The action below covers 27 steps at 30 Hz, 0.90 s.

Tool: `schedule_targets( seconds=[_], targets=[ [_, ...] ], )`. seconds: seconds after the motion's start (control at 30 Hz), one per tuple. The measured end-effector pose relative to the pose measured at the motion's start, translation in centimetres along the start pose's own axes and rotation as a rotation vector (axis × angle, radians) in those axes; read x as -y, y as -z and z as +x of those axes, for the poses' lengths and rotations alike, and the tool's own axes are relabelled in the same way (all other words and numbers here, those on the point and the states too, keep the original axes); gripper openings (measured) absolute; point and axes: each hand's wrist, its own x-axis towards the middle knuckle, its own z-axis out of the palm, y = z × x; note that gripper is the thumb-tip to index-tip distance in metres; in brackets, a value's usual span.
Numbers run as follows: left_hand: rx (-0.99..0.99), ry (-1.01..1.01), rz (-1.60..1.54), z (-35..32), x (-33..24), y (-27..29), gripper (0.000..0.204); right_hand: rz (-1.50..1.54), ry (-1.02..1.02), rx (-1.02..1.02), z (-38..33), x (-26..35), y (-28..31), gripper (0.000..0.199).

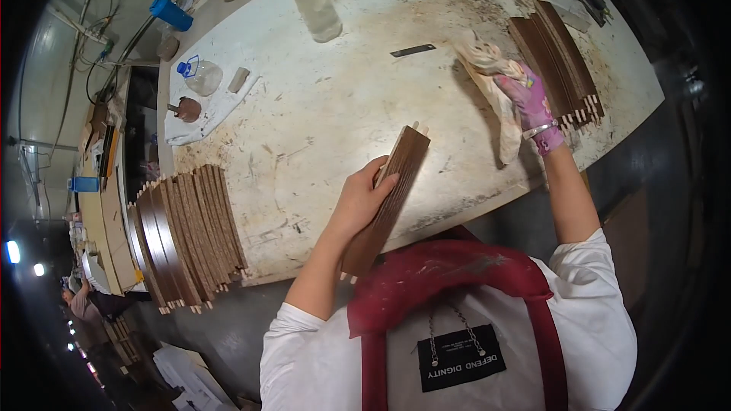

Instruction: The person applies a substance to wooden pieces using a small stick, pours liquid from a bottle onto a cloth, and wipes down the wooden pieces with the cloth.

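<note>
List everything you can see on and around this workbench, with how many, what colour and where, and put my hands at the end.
wooden slat: one, dark brown with pale dowel ends, held at the near table edge
cloth rag: one, stained off-white, held over the right of the table
left stack of slats: one fanned pile, brown, near-left corner
right stack of slats: one fanned pile, dark brown, far right
large plastic bottle: one, clear with white cap, far centre
small bottle: one, clear with blue cap, far left
flat metal strip: one, dark, centre right
table: one, worn white
left hand: bare, gripping the wooden slat
right hand: pink glove, gripping the cloth rag
</note>
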Motion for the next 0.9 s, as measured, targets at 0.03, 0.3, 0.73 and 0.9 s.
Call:
schedule_targets(
  seconds=[0.03, 0.3, 0.73, 0.9],
  targets=[
    [0.0, 0.005, 0.003, 0.1, -0.7, -0.6, 0.044, -0.059, 0.0, 0.041, -0.2, 1.3, -0.1, 0.044],
    [0.152, -0.255, 0.056, -1.0, -2.5, -4.6, 0.039, -0.354, 0.436, 0.964, -5.0, 4.5, -4.4, 0.043],
    [-0.004, 0.072, -0.245, -2.9, -3.1, -3.9, 0.037, 0.325, -0.216, 0.151, 0.3, 1.8, -1.8, 0.018],
    [0.048, 0.043, -0.143, -2.1, -4.4, -4.7, 0.039, -0.454, 0.622, 0.634, -4.1, 5.1, -5.9, 0.025]
  ],
)
